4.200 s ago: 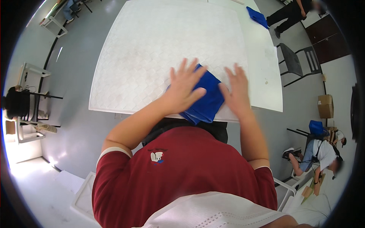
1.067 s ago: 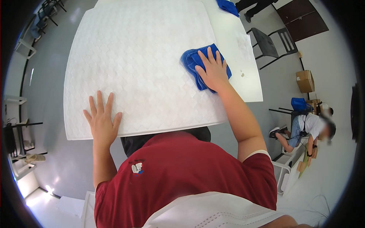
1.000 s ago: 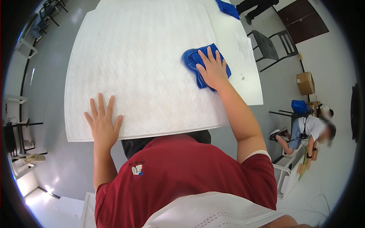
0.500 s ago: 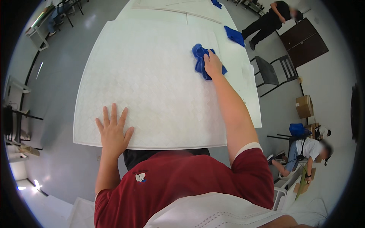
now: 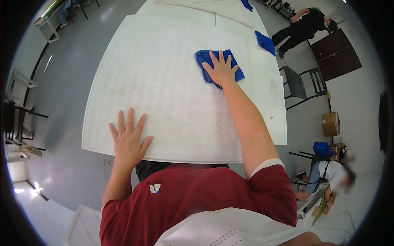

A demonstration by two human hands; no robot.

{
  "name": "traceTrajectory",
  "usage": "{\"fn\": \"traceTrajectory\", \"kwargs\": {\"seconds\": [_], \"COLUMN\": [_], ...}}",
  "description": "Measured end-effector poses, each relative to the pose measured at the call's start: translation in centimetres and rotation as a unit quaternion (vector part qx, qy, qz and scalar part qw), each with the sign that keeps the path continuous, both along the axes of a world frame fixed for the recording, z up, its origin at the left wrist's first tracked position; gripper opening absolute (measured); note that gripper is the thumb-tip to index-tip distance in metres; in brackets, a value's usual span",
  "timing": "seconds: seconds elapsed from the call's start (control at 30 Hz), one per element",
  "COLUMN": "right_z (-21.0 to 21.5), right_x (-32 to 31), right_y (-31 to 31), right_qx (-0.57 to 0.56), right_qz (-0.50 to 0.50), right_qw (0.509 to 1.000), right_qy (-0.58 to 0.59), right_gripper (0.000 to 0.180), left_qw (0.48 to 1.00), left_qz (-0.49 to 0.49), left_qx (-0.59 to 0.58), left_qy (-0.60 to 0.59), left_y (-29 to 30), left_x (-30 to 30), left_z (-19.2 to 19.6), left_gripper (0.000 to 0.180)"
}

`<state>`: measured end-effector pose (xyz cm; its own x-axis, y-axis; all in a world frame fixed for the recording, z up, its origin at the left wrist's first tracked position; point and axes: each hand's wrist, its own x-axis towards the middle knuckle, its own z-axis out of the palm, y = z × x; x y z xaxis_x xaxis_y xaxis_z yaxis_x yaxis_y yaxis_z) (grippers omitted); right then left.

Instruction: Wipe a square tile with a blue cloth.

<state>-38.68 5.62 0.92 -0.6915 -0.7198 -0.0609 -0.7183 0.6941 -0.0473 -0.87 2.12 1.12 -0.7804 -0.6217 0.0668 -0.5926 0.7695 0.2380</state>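
My right hand lies with fingers spread on a blue cloth, pressing it onto the far right part of a white panel with a diamond-patterned surface. The cloth is spread fairly flat, its edges and corners showing around the hand; its middle is hidden under the palm. Near the panel's front left edge, my left hand rests palm down with its fingers apart and nothing in it. The panel lies on a white table, whose surface shows along the right side.
A second blue cloth lies at the table's right edge, another farther back. A thin-edged white panel is at the far end. Right of the table are a dark chair, a standing person and a bending person.
My right hand has gone from gripping the bunched cloth to lying spread on it, and the cloth is flatter. My left hand stays on the panel. The whole view has shifted slightly.
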Motion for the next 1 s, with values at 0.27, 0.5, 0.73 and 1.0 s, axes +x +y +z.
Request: {"fn": "traceTrajectory", "kwargs": {"seconds": [0.27,0.5,0.73,1.0], "right_z": [0.1,5.2,3.5,0.7], "right_x": [3.6,9.0,5.7,6.6], "right_y": [-2.0,0.9,11.1,22.5], "right_qx": [-0.074,-0.378,-0.411,-0.287], "right_qz": [-0.041,-0.008,0.035,-0.026], "right_qw": [0.991,0.745,0.849,0.951], "right_qy": [-0.107,-0.549,-0.331,-0.114], "right_gripper": [0.070,0.072,0.057,0.052], "left_qw": [1.000,0.998,0.991,0.996], "left_qz": [-0.001,-0.062,-0.125,-0.078], "left_qx": [0.000,0.006,-0.008,-0.032], "left_qy": [0.010,0.013,-0.057,-0.035], "left_y": [-0.3,-1.7,-3.1,-6.9], "left_x": [-0.4,-1.7,-15.0,-18.4], "left_z": [-0.1,2.3,2.9,0.3], "left_gripper": [0.067,0.071,0.070,0.069]}}
